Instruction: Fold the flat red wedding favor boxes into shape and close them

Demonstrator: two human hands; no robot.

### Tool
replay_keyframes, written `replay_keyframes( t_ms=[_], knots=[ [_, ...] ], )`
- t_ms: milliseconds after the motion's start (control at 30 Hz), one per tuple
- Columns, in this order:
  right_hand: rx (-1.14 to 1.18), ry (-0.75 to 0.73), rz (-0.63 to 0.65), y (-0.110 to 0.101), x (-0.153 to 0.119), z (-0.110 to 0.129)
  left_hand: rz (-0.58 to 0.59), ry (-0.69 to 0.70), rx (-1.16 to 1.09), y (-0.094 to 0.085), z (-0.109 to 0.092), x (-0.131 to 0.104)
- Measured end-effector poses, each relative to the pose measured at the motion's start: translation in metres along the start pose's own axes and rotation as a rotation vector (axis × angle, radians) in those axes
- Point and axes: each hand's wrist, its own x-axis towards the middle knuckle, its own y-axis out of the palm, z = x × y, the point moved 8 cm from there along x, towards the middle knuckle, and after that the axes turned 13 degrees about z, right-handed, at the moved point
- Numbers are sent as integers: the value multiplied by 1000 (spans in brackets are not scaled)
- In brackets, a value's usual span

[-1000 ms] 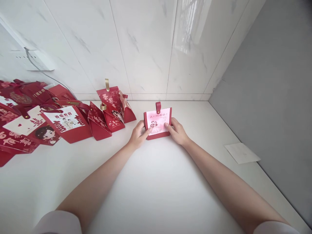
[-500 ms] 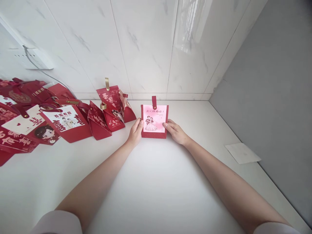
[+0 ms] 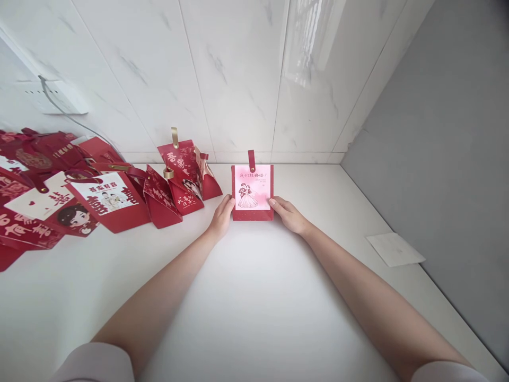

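Note:
A small red box point(image 3: 253, 214) with a pink front panel stands upright on the white table, centre of the head view. The panel shows a drawn couple and lettering, and a red strap loop sticks up from the top. My left hand point(image 3: 221, 216) is closed on the box's left edge. On the right edge, my right hand point(image 3: 289, 214) grips it, thumb in front near the panel. The fingers behind the box are partly hidden.
Several red boxes and bags point(image 3: 115, 209) crowd the table's left side, the nearest being a small pyramid-shaped box point(image 3: 210, 183). A white sheet point(image 3: 395, 249) lies at the right edge. Behind stands a tiled wall point(image 3: 238, 79) with a socket plate point(image 3: 66, 98) and cable.
The box has shifted slightly away from me, towards the wall, and a touch to the right. Both hands still hold its sides.

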Motion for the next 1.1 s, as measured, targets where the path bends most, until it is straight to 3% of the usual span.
replay_keyframes(
  t_ms=[1100],
  knots=[
    [-64, 89, -41, -4, -4, 1, -16, -14, 53, 0, -2, -1]
  ],
)
